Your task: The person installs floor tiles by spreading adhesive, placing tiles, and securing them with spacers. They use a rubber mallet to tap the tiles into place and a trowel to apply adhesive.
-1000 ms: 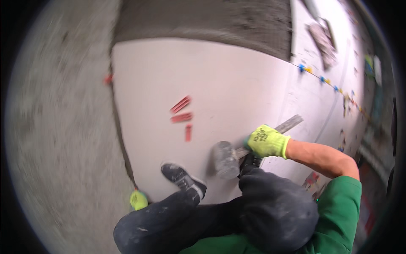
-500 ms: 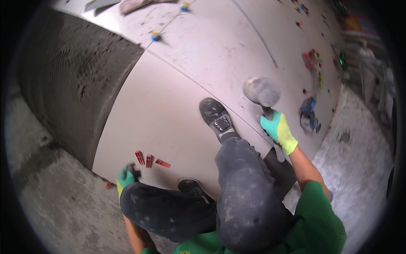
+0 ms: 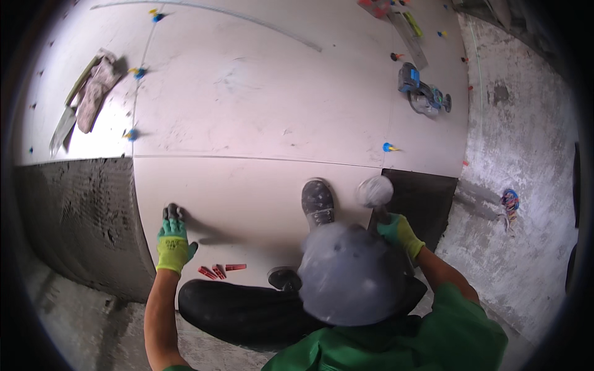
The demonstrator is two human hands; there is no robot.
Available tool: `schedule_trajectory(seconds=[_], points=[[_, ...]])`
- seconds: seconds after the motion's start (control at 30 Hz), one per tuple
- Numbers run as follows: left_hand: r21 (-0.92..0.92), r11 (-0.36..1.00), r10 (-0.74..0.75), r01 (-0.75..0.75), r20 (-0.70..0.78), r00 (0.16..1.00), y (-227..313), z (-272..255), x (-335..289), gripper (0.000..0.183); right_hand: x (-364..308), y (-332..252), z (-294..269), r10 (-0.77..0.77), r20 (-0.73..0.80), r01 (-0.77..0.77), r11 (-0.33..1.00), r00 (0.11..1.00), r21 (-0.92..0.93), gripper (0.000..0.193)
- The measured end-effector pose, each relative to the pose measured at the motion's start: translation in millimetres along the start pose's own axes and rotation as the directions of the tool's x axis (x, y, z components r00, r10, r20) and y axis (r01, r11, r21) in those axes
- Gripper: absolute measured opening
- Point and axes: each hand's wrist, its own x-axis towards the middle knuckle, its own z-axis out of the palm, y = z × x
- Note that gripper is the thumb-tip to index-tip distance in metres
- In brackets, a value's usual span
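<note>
My left hand [image 3: 173, 241], in a teal and yellow glove with dark fingertips, rests on the pale large tile [image 3: 260, 213] near its left edge. Its fingers are stretched forward, the thumb out to the side, and nothing is held. My right hand [image 3: 399, 234], gloved alike, is wrapped round the handle of a mallet [image 3: 375, 191] with a rounded whitish-grey head. That head is over the tile's right end, slightly blurred; whether it touches the surface I cannot tell. Several red wedges [image 3: 218, 271] lie on the tile between my left hand and my shoes.
Ridged grey mortar [image 3: 74, 216] borders the tile on the left, a dark bare patch [image 3: 421, 201] on the right. Farther off are a cloth [image 3: 99, 93], a trowel [image 3: 64, 127], a blue-and-black tool [image 3: 424, 89] and blue-yellow levelling clips [image 3: 137, 73]. Cables [image 3: 510, 201] hang from the right wall.
My view has swung round. My left hand has gone from beside my knee, fingers curled, to flat on the tile. The mallet in my right hand has come nearer the tile's right end.
</note>
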Motion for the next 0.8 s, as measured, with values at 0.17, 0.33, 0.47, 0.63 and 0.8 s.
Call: schedule_trajectory(seconds=[0.17,0.33,0.47,0.63,0.8], points=[[-0.091,0.994,-0.037,0.055,0.187,0.982,9,-32,9,0.112,-14,21,6,0.187,0.166,-0.182,0.982,0.968,-0.046,0.044],[-0.211,0.926,-0.226,0.314,0.357,0.906,33,-79,49,0.110,-25,25,26,0.297,0.150,-0.314,0.944,0.943,0.104,0.046],[-0.267,0.887,-0.331,0.377,0.202,0.922,67,-100,96,0.113,-52,45,38,0.438,0.204,-0.478,0.847,0.876,0.234,0.041],[-0.271,0.742,-0.600,0.613,0.138,0.788,95,-89,133,0.132,-69,86,80,0.017,-0.067,-0.017,1.000,0.998,0.004,0.034],[-0.231,0.759,-0.604,0.608,0.099,0.791,86,-75,141,0.141,23,73,131,-0.047,-0.175,0.079,0.980,0.983,0.180,0.031]])
